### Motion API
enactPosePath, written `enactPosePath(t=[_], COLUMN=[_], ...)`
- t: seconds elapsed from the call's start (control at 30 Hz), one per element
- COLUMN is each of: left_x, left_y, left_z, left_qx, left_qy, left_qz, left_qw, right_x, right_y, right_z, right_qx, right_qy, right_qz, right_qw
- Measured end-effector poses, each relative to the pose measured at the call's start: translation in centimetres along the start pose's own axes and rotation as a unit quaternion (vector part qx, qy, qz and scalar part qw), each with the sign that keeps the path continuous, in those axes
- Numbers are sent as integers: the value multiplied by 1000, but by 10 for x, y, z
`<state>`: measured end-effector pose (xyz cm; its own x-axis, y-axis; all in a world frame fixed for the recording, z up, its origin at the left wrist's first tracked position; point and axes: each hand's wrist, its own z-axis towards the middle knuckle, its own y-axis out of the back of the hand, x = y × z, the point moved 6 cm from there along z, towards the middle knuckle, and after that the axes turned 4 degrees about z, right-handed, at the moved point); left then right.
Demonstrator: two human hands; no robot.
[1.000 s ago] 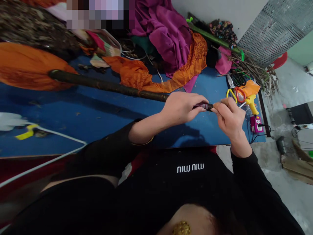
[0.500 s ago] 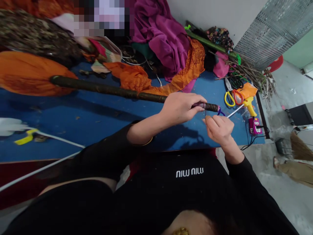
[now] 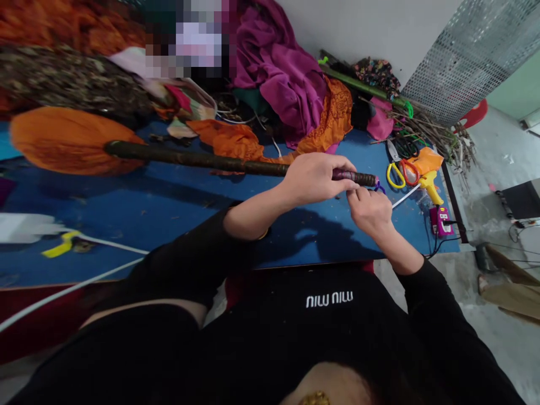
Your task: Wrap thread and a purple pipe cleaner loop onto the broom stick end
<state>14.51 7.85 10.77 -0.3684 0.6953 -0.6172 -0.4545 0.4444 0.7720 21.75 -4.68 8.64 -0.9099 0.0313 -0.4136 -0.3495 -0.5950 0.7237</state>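
Note:
A long dark stick (image 3: 202, 160) lies slantwise over the blue table, with an orange cloth bundle (image 3: 76, 140) at its left end. My left hand (image 3: 314, 179) is wrapped round the stick near its right end, where purple wrapping shows between thumb and fingers. Just below the stick's tip, my right hand (image 3: 370, 211) is closed, its fingertips pressed together close to my left thumb. What it pinches is hidden. A purple cord (image 3: 380, 187) hangs at the tip.
On the blue table (image 3: 181, 225), scissors (image 3: 395, 174), a yellow glue gun (image 3: 431, 188) and a pink power box (image 3: 441, 221) lie right. Magenta cloth (image 3: 282, 73) and twigs (image 3: 442, 129) lie behind. Another person's leg (image 3: 510, 298) shows at the right.
My right hand has moved up and slightly left, closer to the stick. The thread visible earlier between it and the stick no longer shows. The view has shifted slightly.

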Motion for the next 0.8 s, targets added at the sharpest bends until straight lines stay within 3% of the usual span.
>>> enactPosePath(t=[0.13,0.3,0.37,0.5,0.57,0.7,0.8], left_x=[-5,-12,-13,-13,-13,-12,-12], left_y=[13,41,49,52,50,47,47], left_z=[4,11,14,16,16,16,16], left_qx=[-41,-76,-86,-89,-97,-116,-115], left_qy=[33,43,43,24,5,-11,-10], left_qz=[14,9,5,-1,-4,-1,-4], left_qw=[999,996,995,996,995,993,993], right_x=[3,10,3,-16,-24,-26,-14], right_y=[-10,11,20,26,27,32,29], right_z=[-4,-9,-7,12,21,30,37], right_qx=[-3,-114,-166,-230,-254,-295,-269], right_qy=[-45,-40,-55,-51,-48,-49,-50], right_qz=[45,122,236,502,560,545,621], right_qw=[998,985,956,832,787,784,734])
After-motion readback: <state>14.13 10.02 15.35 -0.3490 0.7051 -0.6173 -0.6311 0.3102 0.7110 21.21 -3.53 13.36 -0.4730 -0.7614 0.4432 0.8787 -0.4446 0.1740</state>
